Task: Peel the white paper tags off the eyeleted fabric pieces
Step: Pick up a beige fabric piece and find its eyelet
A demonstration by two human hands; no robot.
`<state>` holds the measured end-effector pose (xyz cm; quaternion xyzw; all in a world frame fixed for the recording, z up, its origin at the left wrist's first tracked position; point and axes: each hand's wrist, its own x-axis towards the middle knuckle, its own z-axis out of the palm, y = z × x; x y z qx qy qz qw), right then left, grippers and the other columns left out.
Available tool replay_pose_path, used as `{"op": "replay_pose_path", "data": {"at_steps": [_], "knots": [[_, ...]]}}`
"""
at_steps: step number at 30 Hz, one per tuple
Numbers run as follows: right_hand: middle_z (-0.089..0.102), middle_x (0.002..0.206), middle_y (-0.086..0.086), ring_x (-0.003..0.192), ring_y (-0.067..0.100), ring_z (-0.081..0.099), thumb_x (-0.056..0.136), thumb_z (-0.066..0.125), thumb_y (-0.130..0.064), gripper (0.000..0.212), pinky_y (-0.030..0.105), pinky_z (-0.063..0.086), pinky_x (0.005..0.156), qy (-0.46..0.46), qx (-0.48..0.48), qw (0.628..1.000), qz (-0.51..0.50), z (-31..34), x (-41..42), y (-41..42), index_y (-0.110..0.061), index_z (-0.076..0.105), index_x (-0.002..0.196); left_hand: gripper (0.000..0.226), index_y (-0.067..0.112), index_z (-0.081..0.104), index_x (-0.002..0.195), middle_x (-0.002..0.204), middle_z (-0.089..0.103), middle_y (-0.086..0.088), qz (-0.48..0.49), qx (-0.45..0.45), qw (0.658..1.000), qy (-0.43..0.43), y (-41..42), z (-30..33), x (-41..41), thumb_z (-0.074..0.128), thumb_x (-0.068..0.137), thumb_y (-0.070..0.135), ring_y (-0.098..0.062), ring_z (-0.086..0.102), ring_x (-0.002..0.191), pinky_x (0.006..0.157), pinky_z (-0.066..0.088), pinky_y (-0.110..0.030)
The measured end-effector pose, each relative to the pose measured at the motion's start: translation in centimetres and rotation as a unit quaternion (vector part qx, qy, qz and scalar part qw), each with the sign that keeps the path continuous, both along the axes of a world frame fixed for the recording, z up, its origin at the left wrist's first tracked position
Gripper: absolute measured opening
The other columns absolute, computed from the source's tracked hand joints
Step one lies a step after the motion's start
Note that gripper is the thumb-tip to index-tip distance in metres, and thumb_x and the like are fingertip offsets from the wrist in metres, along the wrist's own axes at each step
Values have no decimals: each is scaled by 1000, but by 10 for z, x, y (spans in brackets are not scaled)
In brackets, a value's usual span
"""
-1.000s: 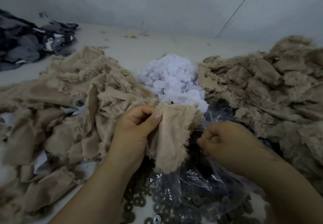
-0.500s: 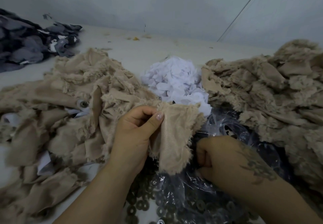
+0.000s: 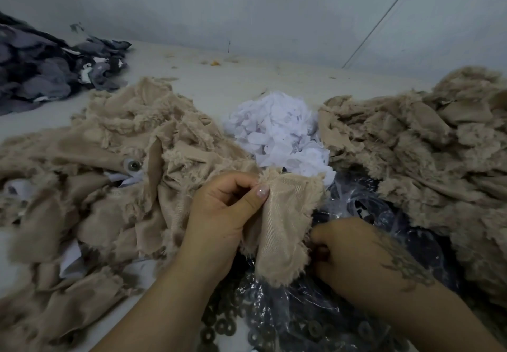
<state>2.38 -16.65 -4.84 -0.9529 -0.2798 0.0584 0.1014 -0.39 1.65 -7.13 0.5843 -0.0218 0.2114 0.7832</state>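
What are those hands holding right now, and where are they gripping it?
The left hand pinches a beige fabric piece at its top edge, thumb in front. The right hand is curled at the piece's lower right edge; what it grips is hidden.

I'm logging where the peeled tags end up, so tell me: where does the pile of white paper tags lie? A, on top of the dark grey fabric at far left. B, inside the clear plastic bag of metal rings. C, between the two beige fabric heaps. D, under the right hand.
C: the white paper tags lie heaped on the table between the left beige heap and the right beige heap, beyond both hands.
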Motion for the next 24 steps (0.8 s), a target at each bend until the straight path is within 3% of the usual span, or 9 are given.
{"op": "replay_pose_path", "data": {"at_steps": [4, 9, 11, 13, 16, 18, 20, 22, 24], "knots": [[51, 60, -6, 66, 16, 54, 89, 59, -21, 31, 21, 39, 55, 6, 0, 1000, 1, 11, 3, 1, -19, 48, 60, 6, 20, 73, 71, 71, 69, 2, -4, -2, 1000, -1, 0, 0, 0, 77, 71, 25, -8, 63, 67, 62, 52, -19], [69, 59, 1, 54, 7, 68, 86, 63, -5, 20, 29, 57, 59, 41, 250, 964, -80, 17, 5, -4, -16, 69, 69, 10, 21, 74, 72, 71, 69, 3, -4, 7, 1000, -7, -1, -1, 1, 70, 77, 13, -7, 63, 67, 63, 51, -18], [72, 65, 10, 57, 16, 71, 87, 63, 2, 25, 21, 56, 53, 118, 363, 919, -93, 16, 3, -1, -16, 74, 73, 10, 21, 74, 72, 72, 69, 5, -3, 9, 1000, -7, -2, -1, 1, 71, 76, 13, -6, 63, 68, 64, 51, -18], [73, 77, 21, 65, 28, 73, 89, 64, 5, 23, 20, 56, 56, 207, 453, 861, -101, 14, 1, 3, -12, 77, 81, 10, 22, 74, 73, 72, 69, 5, -5, 7, 1000, -5, -2, -1, 0, 72, 76, 13, -6, 63, 68, 63, 51, -18], [78, 89, 11, 80, 25, 75, 86, 68, 4, 24, 31, 61, 72, 285, 532, 788, -125, 8, 1, 8, -16, 80, 89, 6, 22, 74, 73, 71, 68, 2, -15, 2, 1000, 2, -3, -1, -1, 74, 76, 16, -7, 61, 63, 57, 51, -19], [78, 93, 13, 82, 24, 75, 76, 71, -5, 18, 31, 62, 73, 363, 598, 702, -132, 7, 2, 12, -11, 81, 91, 8, 22, 74, 74, 73, 68, 3, -8, 15, 1000, -4, -3, -2, -1, 74, 76, 15, -8, 62, 68, 63, 51, -19], [76, 85, 12, 65, 14, 71, 68, 69, -8, 22, 20, 58, 58, 441, 646, 609, -132, 7, 1, 15, -6, 80, 86, 11, 24, 74, 74, 75, 69, 5, -4, 29, 999, -12, -5, -2, -1, 74, 76, 13, -7, 62, 72, 67, 51, -19], [75, 82, 11, 60, 9, 69, 65, 67, -6, 23, 15, 54, 50, 474, 655, 572, -143, 5, -1, 16, -5, 81, 83, 12, 24, 75, 74, 75, 69, 5, -11, 35, 999, -15, -7, -1, -2, 73, 76, 13, -7, 63, 73, 67, 51, -19], [76, 82, 12, 61, 10, 70, 63, 68, -7, 24, 17, 54, 50, 473, 651, 574, -153, 3, -2, 17, -7, 81, 83, 13, 25, 75, 74, 75, 70, 5, -18, 36, 999, -14, -8, -1, -2, 72, 76, 12, -7, 64, 72, 67, 52, -18]]}}
